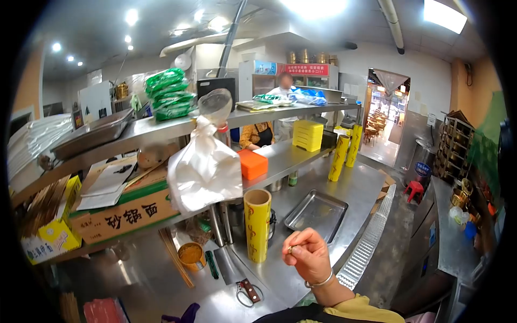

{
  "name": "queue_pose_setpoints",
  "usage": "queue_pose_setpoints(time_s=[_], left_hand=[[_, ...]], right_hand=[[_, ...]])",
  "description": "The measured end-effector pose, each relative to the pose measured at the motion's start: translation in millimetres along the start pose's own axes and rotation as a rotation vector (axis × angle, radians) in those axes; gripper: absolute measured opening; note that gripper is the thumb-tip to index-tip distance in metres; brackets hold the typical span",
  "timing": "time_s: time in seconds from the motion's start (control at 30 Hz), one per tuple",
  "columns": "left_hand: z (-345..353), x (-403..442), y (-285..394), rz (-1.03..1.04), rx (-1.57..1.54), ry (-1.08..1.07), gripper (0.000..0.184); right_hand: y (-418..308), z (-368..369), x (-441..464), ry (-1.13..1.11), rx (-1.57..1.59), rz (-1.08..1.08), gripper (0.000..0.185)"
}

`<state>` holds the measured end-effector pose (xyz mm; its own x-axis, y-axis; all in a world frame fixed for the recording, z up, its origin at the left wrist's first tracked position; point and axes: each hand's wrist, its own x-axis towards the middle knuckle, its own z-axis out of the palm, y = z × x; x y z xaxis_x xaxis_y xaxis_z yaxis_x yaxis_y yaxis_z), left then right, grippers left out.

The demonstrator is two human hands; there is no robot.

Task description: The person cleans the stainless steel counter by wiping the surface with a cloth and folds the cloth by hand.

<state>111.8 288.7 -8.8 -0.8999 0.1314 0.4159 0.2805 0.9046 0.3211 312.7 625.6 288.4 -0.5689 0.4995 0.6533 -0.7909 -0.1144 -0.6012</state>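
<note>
My right hand [309, 252] is raised above the steel counter [280, 285], with a bracelet on its wrist. Its fingers are pinched round something small, too tiny to name. My left hand is out of view. Closest to the raised hand stand an upright yellow roll [257, 226] with red lettering and a shallow metal tray [316, 215]. Scissors [249, 293] and a cleaver [229, 264] lie on the counter to the left. Farther left are a tub of brown powder or paste [191, 256] and long chopsticks [176, 258].
A steel shelf [291, 114] crosses above the counter, and a white plastic bag [204, 167] hangs from it. An orange box [252, 164] and yellow containers [307, 135] sit on the lower level. Another person [257, 134] stands behind. A red stool [413, 189] is at right.
</note>
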Motion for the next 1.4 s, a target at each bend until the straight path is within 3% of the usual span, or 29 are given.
queue_pose_setpoints(time_s=[0.13, 0.33, 0.47, 0.67, 0.73, 0.8, 0.87, 1.0, 1.2, 1.4], left_hand=[[-2, 1, -2, 0.021, -0.070, 0.043, 0.028], [5, -2, -11, 0.042, -0.151, 0.098, 0.023], [4, -3, -12, 0.075, -0.205, 0.147, 0.021], [-3, -1, -13, 0.107, -0.243, 0.118, 0.020], [-4, -2, -15, 0.113, -0.245, 0.095, 0.020], [-5, -1, -15, 0.114, -0.311, 0.049, 0.024], [-3, 0, -12, 0.042, -0.318, 0.021, 0.023], [-2, 0, -11, 0.060, -0.296, 0.051, 0.023], [0, 0, -10, 0.074, -0.270, 0.068, 0.023], [4, -1, -12, 0.087, -0.278, 0.076, 0.024]], right_hand=[[-11, 39, 2, -0.073, -0.078, 0.000, 0.011], [-26, 110, 18, -0.254, -0.178, -0.195, 0.016], [-17, 133, 28, -0.420, -0.122, -0.179, 0.027], [-17, 173, 29, -0.361, 0.001, 0.007, 0.027], [-18, 166, 34, -0.517, -0.158, -0.057, 0.025], [-25, 165, 41, -0.515, -0.218, -0.080, 0.022], [-31, 162, 50, -0.608, -0.572, -0.349, 0.018], [-26, 159, 46, -0.471, -0.552, -0.356, 0.017], [-9, 142, 37, -0.408, -0.425, -0.209, 0.021], [13, 125, 32, -0.346, -0.333, -0.225, 0.022]])
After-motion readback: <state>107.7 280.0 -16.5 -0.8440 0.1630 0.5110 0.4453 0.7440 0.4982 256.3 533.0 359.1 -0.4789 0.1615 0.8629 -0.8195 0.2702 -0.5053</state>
